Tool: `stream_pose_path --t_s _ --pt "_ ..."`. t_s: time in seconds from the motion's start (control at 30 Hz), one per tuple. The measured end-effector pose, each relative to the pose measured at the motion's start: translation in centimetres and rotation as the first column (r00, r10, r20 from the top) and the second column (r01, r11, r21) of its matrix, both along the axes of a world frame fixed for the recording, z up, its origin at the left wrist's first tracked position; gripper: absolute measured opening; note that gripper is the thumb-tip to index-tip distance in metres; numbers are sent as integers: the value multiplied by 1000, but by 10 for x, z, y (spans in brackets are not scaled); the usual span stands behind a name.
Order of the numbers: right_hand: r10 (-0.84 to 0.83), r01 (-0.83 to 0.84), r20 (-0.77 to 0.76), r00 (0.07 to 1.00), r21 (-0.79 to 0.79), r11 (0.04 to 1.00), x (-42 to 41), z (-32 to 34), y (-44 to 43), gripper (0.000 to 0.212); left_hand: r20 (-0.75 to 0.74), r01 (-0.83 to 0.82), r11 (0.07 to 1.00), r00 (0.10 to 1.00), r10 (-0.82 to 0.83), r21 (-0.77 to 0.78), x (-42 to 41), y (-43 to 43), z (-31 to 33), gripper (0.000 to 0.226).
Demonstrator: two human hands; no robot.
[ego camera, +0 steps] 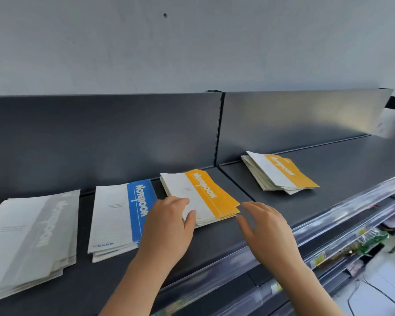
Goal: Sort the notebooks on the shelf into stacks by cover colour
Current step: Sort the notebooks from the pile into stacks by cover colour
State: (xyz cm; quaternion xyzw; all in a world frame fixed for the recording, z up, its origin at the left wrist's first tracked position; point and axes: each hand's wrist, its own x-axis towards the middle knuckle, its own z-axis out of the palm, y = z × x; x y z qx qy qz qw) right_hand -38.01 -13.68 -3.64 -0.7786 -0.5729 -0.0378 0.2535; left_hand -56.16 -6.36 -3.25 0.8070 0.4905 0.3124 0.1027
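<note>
Four stacks of notebooks lie on a dark shelf [317, 174]. At the left is a grey-banded stack [30, 233], then a blue-banded stack [119, 215], a yellow-banded stack [205, 195] in the middle, and a second yellow-topped stack [281, 172] further right. My left hand [169, 222] rests with relaxed fingers on the near left corner of the middle yellow stack, partly covering the blue stack's right edge. My right hand [262, 222] hovers open just right of that stack's near corner, holding nothing.
A dark back panel [123, 137] rises behind the shelf, with a vertical seam [219, 128] between two sections. A clear price rail [328, 220] runs along the front edge. Lower shelves with packaged goods [360, 242] show at the lower right.
</note>
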Motion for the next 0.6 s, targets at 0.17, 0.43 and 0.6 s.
stream_pose_path --t_s 0.17,0.43,0.6 --pt "-66 66 -13 998 12 998 46 5 12 40 -8 76 997 997 -75 18 47 24 8 37" --pt "-130 130 -18 991 11 991 139 0 26 32 -5 106 994 994 -106 -27 132 42 0 37" --pt "-129 127 -47 991 -33 991 220 -10 51 28 46 76 991 996 -72 -114 195 48 -8 39"
